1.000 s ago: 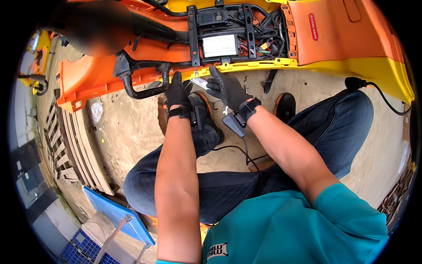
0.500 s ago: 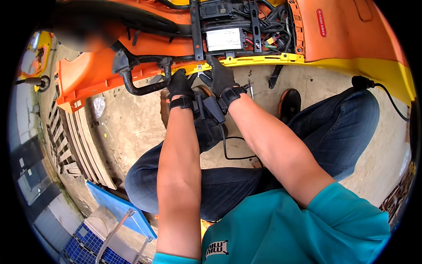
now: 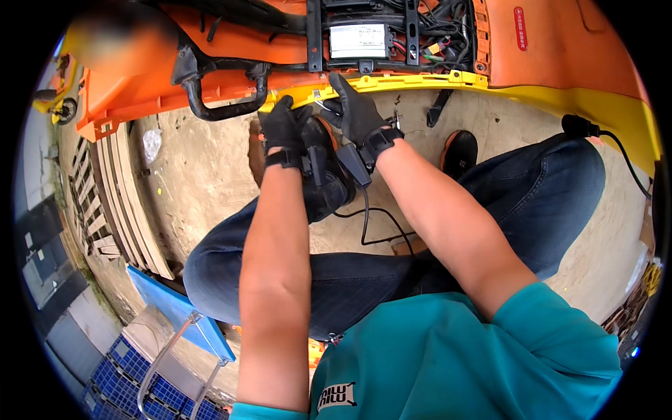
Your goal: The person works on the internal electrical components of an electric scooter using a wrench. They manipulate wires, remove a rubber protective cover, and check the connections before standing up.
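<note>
An orange vehicle body [image 3: 168, 94] spans the far side, with a yellow trim strip [image 3: 392, 82] along its near edge. Both my hands, in black gloves, are at this strip. My left hand [image 3: 283, 128] is closed at the strip's lower edge beside a bent black tube [image 3: 227, 112], its thumb upward. My right hand [image 3: 357, 115] has its forefinger laid on the strip, with thumb and other fingers curled below it. A small silvery piece shows by the right fingertips, too little of it to name. Black devices are strapped at both wrists.
Behind the strip lie a white-labelled box [image 3: 358, 42], black crossbars and wiring [image 3: 441, 42]. My shoes [image 3: 460, 152] rest on the concrete floor under the body. A cable [image 3: 385, 224] loops between my legs. Wooden pallets [image 3: 129, 203] and a blue board [image 3: 185, 315] are at left.
The whole view has shifted, so the body sits higher in the picture. My left hand has dropped slightly from the strip; my right forefinger stays on it.
</note>
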Tool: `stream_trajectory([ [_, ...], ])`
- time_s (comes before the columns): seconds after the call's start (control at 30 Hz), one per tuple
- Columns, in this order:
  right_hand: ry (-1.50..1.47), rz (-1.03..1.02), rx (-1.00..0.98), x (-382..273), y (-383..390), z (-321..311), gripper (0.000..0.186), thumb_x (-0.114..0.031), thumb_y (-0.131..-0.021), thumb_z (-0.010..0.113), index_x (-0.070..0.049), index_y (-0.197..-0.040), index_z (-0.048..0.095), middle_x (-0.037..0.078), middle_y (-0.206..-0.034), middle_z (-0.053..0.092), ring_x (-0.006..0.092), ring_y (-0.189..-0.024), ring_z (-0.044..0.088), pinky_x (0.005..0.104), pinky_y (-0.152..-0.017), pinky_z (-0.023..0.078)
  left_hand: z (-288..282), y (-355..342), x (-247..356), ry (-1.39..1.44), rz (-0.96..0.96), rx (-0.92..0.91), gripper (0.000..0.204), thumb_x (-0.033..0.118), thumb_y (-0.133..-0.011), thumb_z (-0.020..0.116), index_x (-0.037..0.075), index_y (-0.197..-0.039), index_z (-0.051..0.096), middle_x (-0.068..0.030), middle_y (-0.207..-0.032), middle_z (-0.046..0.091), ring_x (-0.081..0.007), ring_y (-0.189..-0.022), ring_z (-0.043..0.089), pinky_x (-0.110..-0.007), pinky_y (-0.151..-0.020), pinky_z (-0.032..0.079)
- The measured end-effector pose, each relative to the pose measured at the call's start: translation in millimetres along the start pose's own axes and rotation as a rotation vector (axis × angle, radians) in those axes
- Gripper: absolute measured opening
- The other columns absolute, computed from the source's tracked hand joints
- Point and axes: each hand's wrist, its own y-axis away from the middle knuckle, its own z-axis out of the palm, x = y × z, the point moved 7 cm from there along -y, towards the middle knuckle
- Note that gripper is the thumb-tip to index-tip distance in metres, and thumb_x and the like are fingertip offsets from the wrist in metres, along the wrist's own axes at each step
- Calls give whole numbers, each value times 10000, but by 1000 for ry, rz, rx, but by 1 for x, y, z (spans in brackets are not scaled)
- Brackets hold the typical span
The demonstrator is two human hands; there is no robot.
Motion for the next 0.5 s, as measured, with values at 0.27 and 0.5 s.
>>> stream_trajectory([
  [0.27,1485,-906,36,-74,70,26,185,-161,-797,661,-38,-928,618,108,-791,614,297,-773,613,425,-685,488,-27,-7,11,-609,514,-77,329,27,-840,685,77,-1128,534,-102,-1012,607,-228,-1004,619,-404,-852,560],
  [0.5,2064,-1258,-88,-69,55,53,143,-141,-790,571,-93,-911,632,89,-864,619,285,-905,586,418,-826,433,-11,-1,18,-216,200,-15,412,77,-817,737,130,-1175,541,-81,-1098,602,-253,-1023,609,-409,-837,548],
])
